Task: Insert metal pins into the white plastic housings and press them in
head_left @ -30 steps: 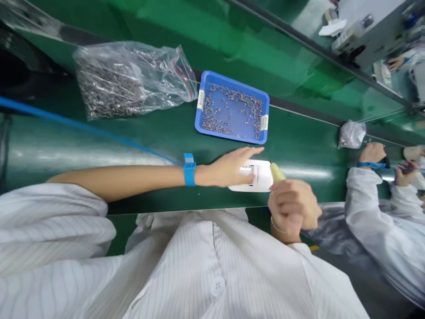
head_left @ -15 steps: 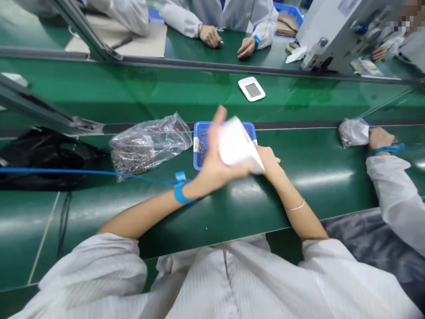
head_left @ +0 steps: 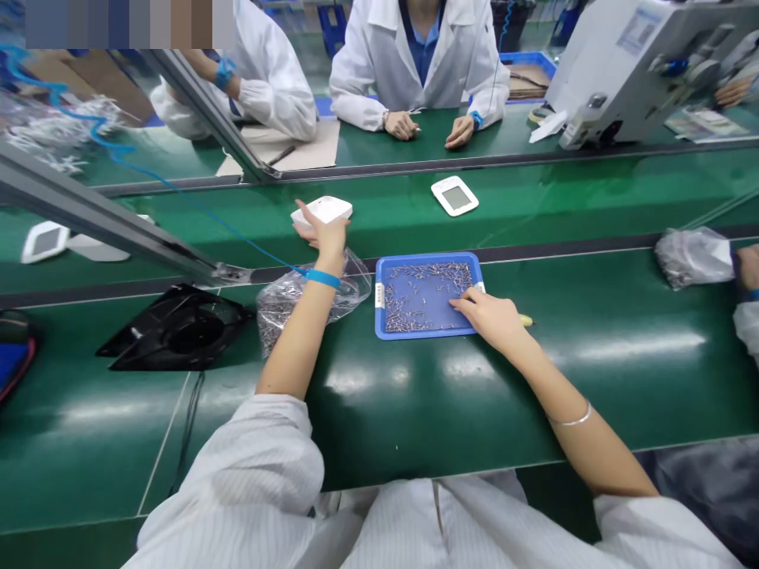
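My left hand (head_left: pixel 323 231) is stretched far forward over the conveyor belt and grips a white plastic device housing (head_left: pixel 322 212). A blue strap with a coiled blue cord circles that wrist. My right hand (head_left: pixel 489 314) rests at the right edge of a blue tray (head_left: pixel 379 296) filled with several small metal screws; its fingers lie over the screws, and a yellow tool tip (head_left: pixel 526 321) pokes out beside it. Whether it holds the tool I cannot tell. A clear bag of screws (head_left: pixel 285 296) lies under my left forearm.
Another white device with a screen (head_left: pixel 454 195) lies on the belt (head_left: pixel 534 197) further right. A black fan (head_left: pixel 181 328) sits at the left. A metal rail (head_left: pixel 100 217) crosses the left. A co-worker's bag (head_left: pixel 691 257) is at right; people in white coats sit opposite.
My left hand lifted the white housing off the table and carried it forward to the belt. My right hand left the housing and moved onto the blue tray. The view tilted up.
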### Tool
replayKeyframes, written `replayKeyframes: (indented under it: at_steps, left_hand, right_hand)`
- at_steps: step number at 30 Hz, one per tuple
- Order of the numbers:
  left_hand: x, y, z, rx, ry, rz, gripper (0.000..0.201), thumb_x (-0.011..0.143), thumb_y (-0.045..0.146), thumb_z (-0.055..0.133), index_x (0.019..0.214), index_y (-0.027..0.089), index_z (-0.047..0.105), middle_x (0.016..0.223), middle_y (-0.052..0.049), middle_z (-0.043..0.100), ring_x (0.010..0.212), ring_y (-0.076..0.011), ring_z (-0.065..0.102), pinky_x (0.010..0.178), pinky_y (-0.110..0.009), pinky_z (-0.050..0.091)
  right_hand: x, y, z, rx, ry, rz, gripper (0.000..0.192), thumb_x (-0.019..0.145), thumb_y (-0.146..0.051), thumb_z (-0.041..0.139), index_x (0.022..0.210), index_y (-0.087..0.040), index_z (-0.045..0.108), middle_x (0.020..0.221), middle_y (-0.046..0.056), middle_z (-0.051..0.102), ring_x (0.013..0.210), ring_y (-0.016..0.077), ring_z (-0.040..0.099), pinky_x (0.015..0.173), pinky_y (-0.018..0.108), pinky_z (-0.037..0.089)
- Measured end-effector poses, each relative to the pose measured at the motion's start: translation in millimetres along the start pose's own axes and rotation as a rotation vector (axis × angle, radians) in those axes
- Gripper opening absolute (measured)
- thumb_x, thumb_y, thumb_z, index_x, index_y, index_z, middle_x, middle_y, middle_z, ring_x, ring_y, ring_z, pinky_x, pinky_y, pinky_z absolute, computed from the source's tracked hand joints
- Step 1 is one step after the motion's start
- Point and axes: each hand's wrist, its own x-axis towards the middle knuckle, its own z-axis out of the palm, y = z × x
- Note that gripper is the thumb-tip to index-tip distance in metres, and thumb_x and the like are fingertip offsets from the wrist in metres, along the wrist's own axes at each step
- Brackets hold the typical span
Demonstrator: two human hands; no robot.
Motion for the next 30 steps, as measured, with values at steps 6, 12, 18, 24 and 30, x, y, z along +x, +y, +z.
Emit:
replayKeyframes:
  at_steps: [6, 12, 18, 24, 30]
  left_hand:
    - [-66.3, 128.8, 11.0, -0.145, 0.447, -0.357, 0.067, 0.1, 0.041, 0.044, 0.158, 0.022, 0.015, 0.165, -0.015, -0.006, 0.155, -0.0325, -0.006, 0.12, -0.058, 0.027]
    - [-160.4, 208.0, 36.6, -0.254, -0.199, 0.779, 0.052, 0.099, 0.033, 0.051, 0.148, 0.047, 0.04, 0.155, 0.003, 0.044, 0.145, -0.0249, 0.039, 0.124, -0.049, 0.03]
    - [-159.4, 218.6, 35.3, -0.382, -0.333, 0.673, 0.064, 0.099, 0.06, 0.04, 0.154, 0.026, 0.037, 0.163, -0.011, 0.027, 0.153, -0.0322, 0.022, 0.124, -0.058, 0.018]
    - [-160.8, 221.3, 40.0, -0.407, -0.335, 0.656, 0.063, 0.1, 0.059, 0.041, 0.154, 0.027, 0.037, 0.164, -0.011, 0.024, 0.153, -0.0321, 0.02, 0.124, -0.057, 0.015]
    - [-160.1, 222.6, 39.8, -0.382, -0.338, 0.662, 0.062, 0.1, 0.059, 0.041, 0.153, 0.027, 0.037, 0.164, -0.011, 0.024, 0.153, -0.0331, 0.02, 0.123, -0.057, 0.015]
  right_hand:
    - [-1.5, -3.6, 4.5, -0.005, 0.07, 0.047, 0.036, 0.106, -0.033, 0.032, 0.115, -0.024, 0.066, 0.12, 0.006, 0.065, 0.093, 0.0151, 0.066, 0.053, 0.029, 0.026]
    - [-2.2, -0.5, 6.9, 0.016, 0.073, 0.046, 0.039, 0.107, -0.035, 0.028, 0.117, -0.023, 0.064, 0.122, 0.006, 0.065, 0.097, 0.0148, 0.066, 0.056, 0.027, 0.03]
    - [-4.5, -4.2, 6.7, -0.016, 0.141, 0.035, 0.043, 0.107, -0.038, 0.025, 0.119, -0.024, 0.064, 0.122, 0.007, 0.066, 0.098, 0.0164, 0.065, 0.056, 0.028, 0.03]
    - [6.4, -22.5, 3.9, -0.066, 0.088, 0.008, 0.046, 0.106, -0.028, 0.02, 0.134, -0.023, 0.056, 0.118, 0.009, 0.065, 0.097, 0.0177, 0.065, 0.058, 0.029, 0.035]
    - [23.7, -32.1, 0.2, -0.096, 0.008, 0.159, 0.048, 0.105, -0.032, 0.019, 0.147, -0.026, 0.041, 0.125, 0.012, 0.06, 0.088, 0.0206, 0.065, 0.06, 0.03, 0.039]
